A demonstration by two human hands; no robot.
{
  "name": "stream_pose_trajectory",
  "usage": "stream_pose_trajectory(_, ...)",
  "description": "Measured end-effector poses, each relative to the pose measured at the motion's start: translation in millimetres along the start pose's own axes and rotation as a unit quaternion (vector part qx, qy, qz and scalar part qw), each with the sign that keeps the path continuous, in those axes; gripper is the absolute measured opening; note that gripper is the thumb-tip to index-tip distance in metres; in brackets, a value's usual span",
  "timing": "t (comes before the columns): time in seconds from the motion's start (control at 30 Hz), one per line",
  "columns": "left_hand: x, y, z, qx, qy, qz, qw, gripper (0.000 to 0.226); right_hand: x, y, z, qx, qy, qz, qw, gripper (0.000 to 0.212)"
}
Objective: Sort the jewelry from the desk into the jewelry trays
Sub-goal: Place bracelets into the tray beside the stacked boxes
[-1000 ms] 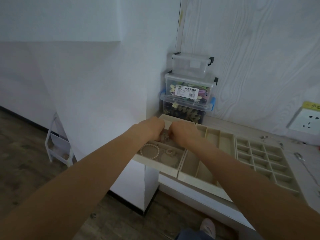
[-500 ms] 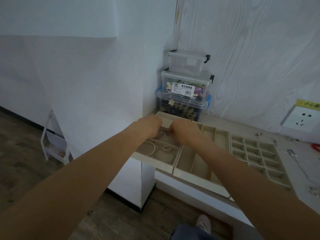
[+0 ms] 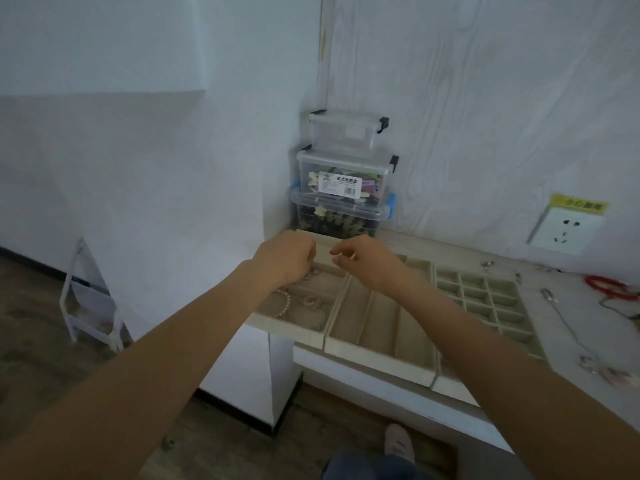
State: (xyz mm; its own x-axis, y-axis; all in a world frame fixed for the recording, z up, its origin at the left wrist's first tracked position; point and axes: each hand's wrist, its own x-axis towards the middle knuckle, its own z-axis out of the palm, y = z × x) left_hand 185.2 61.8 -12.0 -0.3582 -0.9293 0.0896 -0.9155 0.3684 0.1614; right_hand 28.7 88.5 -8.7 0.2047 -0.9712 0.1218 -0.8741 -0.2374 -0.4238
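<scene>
Three beige jewelry trays lie side by side on the white desk: a left tray (image 3: 294,329), a middle tray (image 3: 381,358) with long slots, and a grid tray (image 3: 485,299). The left tray holds a pearl bracelet (image 3: 283,304), a ring-like piece (image 3: 311,301) and a small metal piece (image 3: 310,273). My left hand (image 3: 287,258) hovers over that tray's far part with its fingers curled under and hidden. Beside it, my right hand (image 3: 363,261) has loosely curled fingers with nothing seen in them. On the desk to the right lie a red bracelet (image 3: 609,289) and a silver chain (image 3: 561,317).
Three clear storage boxes (image 3: 343,174) are stacked in the corner behind the trays. A wall socket (image 3: 568,230) sits at the right. More small jewelry (image 3: 602,370) lies near the desk's front edge. A white rack (image 3: 90,306) stands on the floor at the left.
My hands were pressed together over the left tray's far compartment. They have now drawn apart and lifted slightly. The view has shifted right, showing more of the desk.
</scene>
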Motion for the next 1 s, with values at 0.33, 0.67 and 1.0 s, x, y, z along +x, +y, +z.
stream_pose_trajectory(0.33, 41.5, 159.1, -13.9, -0.119, 0.028, 0.141, 0.982, 0.024, -93.3, 108.9, -91.0, -0.014, 0.131, 0.134, 0.982, 0.043)
stream_pose_trajectory(0.67, 117.1, 285.4, 41.5, -0.133, -0.071, 0.131, 0.98, 0.027, -119.9, 233.3, -123.1, -0.025, 0.076, 0.247, 0.966, 0.041)
stream_pose_trajectory(1.0, 176.5, 296.2, 86.2, -0.064, -0.141, 0.046, 0.987, 0.039, -46.4, 283.2, -103.2, -0.055, 0.042, 0.299, 0.952, 0.013)
